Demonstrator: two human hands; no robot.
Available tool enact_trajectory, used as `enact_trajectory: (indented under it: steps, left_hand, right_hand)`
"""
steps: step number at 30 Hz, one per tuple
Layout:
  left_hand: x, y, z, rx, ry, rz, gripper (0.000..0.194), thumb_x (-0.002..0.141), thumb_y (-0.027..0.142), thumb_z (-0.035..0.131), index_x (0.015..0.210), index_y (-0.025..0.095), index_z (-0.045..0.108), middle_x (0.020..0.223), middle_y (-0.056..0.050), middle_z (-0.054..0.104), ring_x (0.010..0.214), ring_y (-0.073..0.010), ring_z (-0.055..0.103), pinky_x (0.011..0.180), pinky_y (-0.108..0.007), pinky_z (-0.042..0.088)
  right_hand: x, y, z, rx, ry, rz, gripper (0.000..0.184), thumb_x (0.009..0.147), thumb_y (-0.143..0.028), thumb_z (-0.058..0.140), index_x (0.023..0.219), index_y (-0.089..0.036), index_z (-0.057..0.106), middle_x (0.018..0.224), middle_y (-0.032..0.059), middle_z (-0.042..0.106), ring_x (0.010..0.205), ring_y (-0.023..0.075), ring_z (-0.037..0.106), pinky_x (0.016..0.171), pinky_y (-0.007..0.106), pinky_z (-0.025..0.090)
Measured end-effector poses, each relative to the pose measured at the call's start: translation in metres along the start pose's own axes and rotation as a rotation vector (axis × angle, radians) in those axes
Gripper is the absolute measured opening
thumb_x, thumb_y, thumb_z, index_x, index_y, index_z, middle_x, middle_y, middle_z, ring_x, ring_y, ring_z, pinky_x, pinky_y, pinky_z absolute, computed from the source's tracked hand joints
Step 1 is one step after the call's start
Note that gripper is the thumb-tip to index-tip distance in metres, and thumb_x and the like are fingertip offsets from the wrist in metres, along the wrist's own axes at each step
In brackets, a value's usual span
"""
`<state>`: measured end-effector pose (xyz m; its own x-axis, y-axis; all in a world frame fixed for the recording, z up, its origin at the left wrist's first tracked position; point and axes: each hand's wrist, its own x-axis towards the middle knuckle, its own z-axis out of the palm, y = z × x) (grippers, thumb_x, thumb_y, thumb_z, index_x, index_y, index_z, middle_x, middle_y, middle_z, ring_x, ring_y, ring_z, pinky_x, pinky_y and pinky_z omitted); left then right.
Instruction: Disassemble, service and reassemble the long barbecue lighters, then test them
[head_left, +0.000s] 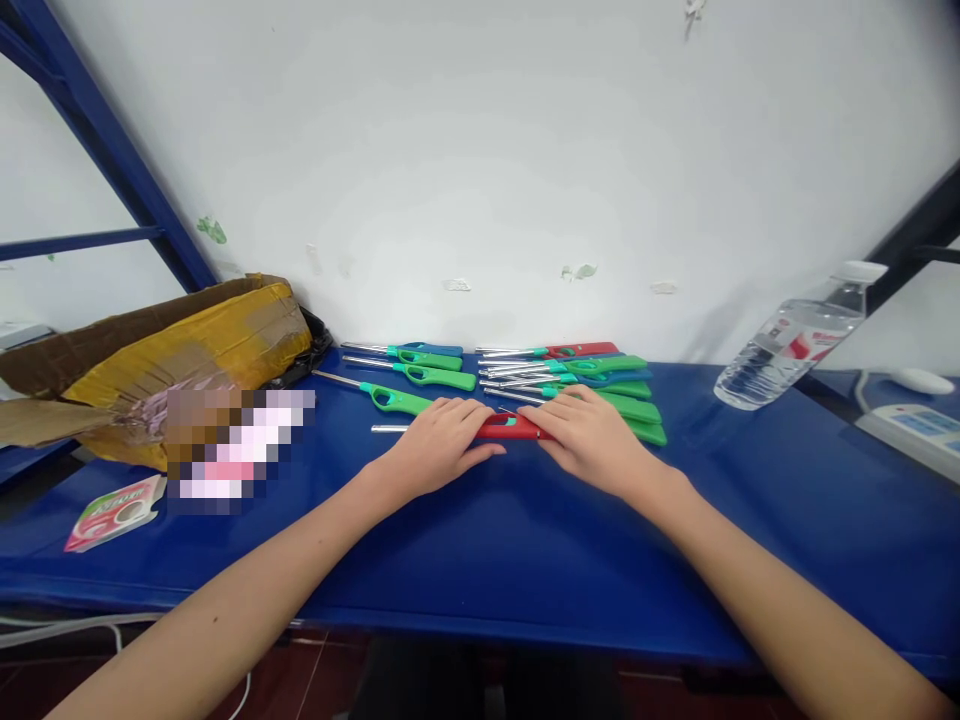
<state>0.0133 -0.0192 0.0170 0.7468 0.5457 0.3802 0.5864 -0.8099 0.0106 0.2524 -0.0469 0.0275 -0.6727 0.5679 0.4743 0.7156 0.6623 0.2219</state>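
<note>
A red long-nosed gas lighter [508, 428] lies crosswise in front of me, its metal tube pointing left. My left hand [439, 447] is closed over the part where tube and handle meet, thumb along the near side. Around the handle's right end my right hand [596, 440] is closed, and its fingers hide that end. Just behind my right hand is a stack of green, blue and red lighters [611, 380], tubes to the left. Several more green and blue lighters [439, 376] lie beyond my left hand.
An opened cardboard box [187, 340] with yellow tape stands at the left, near a pink-and-green packet [116, 512]. On the right a water bottle [795, 345] stands near a white device [915, 435]. The blue table [480, 570] meets a white wall [480, 170].
</note>
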Motion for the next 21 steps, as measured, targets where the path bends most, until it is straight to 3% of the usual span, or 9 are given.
enact_trajectory:
  steps: [5,10,13,16,21]
  left_hand:
    - [0.000,-0.007,-0.011,0.158,-0.073,0.073,0.034,0.103,0.039,0.036,0.098,0.013,0.057,0.090,-0.007,0.065,0.082,-0.0216,0.062,0.075,-0.032,0.045]
    - [0.001,-0.003,-0.020,0.272,-0.152,0.062,0.042,0.102,0.046,0.034,0.085,0.014,0.054,0.074,-0.005,0.060,0.066,-0.0200,0.059,0.065,-0.030,0.041]
    - [0.001,-0.003,-0.026,0.210,-0.231,0.065,0.040,0.102,0.045,0.035,0.083,0.015,0.054,0.071,-0.004,0.059,0.063,-0.0190,0.056,0.061,-0.029,0.038]
    - [-0.002,-0.013,-0.033,0.069,-0.296,0.034,0.038,0.103,0.043,0.035,0.082,0.016,0.053,0.073,-0.003,0.058,0.062,-0.0173,0.054,0.059,-0.028,0.035]
    - [-0.007,-0.037,-0.041,-0.027,-0.239,-0.068,0.043,0.103,0.049,0.030,0.081,0.019,0.051,0.073,-0.003,0.057,0.063,-0.0177,0.052,0.058,-0.029,0.033]
  right_hand:
    - [-0.004,0.011,-0.009,0.047,-0.065,0.030,0.024,0.093,-0.021,0.053,0.113,-0.017,0.065,0.086,0.0067,0.073,0.072,0.0213,0.066,0.066,0.032,0.043]
    - [-0.001,0.012,-0.013,0.139,-0.102,0.010,0.026,0.097,-0.025,0.048,0.117,-0.018,0.064,0.090,0.0067,0.073,0.078,0.0209,0.068,0.067,0.030,0.046]
    - [-0.002,0.015,-0.013,0.169,-0.130,-0.005,0.026,0.097,-0.028,0.050,0.116,-0.019,0.065,0.094,0.0074,0.074,0.081,0.0211,0.068,0.070,0.030,0.048]
    - [-0.009,0.029,-0.017,0.110,-0.051,-0.009,0.026,0.094,-0.024,0.053,0.116,-0.019,0.066,0.100,0.0094,0.075,0.083,0.0229,0.069,0.074,0.032,0.050]
    - [-0.019,0.049,-0.022,0.077,0.041,0.093,0.027,0.093,-0.024,0.054,0.116,-0.020,0.068,0.100,0.0078,0.075,0.086,0.0234,0.070,0.075,0.033,0.052]
